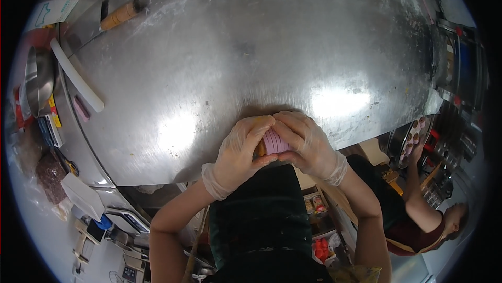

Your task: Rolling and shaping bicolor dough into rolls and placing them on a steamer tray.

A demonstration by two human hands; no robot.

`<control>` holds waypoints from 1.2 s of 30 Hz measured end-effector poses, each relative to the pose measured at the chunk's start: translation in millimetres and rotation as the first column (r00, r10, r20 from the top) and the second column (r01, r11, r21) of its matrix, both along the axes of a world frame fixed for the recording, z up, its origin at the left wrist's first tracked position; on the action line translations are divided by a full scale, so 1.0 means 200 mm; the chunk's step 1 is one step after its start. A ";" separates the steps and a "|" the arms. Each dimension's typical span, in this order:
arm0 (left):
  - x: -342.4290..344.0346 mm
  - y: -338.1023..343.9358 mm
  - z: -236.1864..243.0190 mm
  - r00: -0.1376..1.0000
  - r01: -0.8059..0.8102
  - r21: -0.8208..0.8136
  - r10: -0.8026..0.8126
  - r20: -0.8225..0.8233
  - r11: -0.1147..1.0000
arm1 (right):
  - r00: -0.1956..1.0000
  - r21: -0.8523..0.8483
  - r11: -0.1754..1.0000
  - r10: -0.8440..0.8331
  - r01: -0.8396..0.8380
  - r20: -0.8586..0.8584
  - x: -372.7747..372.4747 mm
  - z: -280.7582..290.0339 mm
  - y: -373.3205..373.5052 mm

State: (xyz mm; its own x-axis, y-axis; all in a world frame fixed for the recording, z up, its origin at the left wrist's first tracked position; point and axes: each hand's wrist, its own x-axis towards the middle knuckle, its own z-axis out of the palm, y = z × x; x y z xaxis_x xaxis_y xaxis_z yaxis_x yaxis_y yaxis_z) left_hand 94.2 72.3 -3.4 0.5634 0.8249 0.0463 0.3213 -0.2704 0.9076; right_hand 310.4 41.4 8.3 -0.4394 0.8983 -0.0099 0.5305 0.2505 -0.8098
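Observation:
My left hand and my right hand, both in clear plastic gloves, are cupped together at the near edge of the metal table. Between them they grip a pink-purple piece of dough with fine parallel lines across it. At its left side shows an orange-brown lump, partly covered by my left fingers. Fingers of both hands curl round the piece, and the thumbs press on its near side. Its far side and underside are hidden by the gloves.
The steel table has floury smears. A wooden-handled tool, a white rod and a small purple stick lie at left, beside a metal bowl. At right, a co-worker's hand reaches a round tray of pink pieces.

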 end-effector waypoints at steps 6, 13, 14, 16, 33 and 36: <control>0.01 -0.02 -0.01 0.997 0.064 0.071 -0.061 -0.045 0.995 | 0.999 0.047 0.998 -0.027 0.029 -0.039 -0.01 -0.08 -0.07; 0.01 0.04 -0.10 0.989 0.097 0.091 -0.086 -0.122 0.991 | 1.000 0.232 0.973 -0.018 0.018 -0.004 0.01 -0.13 0.04; 0.02 0.04 -0.10 0.995 0.085 0.151 -0.077 -0.060 0.985 | 0.993 0.092 0.989 -0.111 0.113 -0.026 0.00 -0.10 0.02; 0.04 -0.01 -0.09 0.936 -0.243 -0.092 0.259 0.238 0.966 | 0.979 -0.054 0.978 -0.202 0.200 -0.037 -0.06 -0.05 -0.01; 0.10 -0.08 -0.09 0.795 -0.377 -0.306 0.475 0.377 0.874 | 0.937 -0.052 0.940 -0.339 0.336 -0.084 -0.15 0.07 0.06; 0.05 -0.10 -0.08 0.766 -0.387 -0.369 0.517 0.382 0.845 | 0.970 -0.098 0.991 -0.060 0.085 0.236 -0.08 0.08 0.11</control>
State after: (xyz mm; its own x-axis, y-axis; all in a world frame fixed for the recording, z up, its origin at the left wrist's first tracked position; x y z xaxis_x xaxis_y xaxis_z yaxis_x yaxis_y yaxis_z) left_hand 104.2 52.4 -19.8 0.0883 0.9949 -0.0494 -0.1156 0.0595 0.9915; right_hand 293.9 64.0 24.9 -0.3471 0.9159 -0.2018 0.7209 0.1230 -0.6820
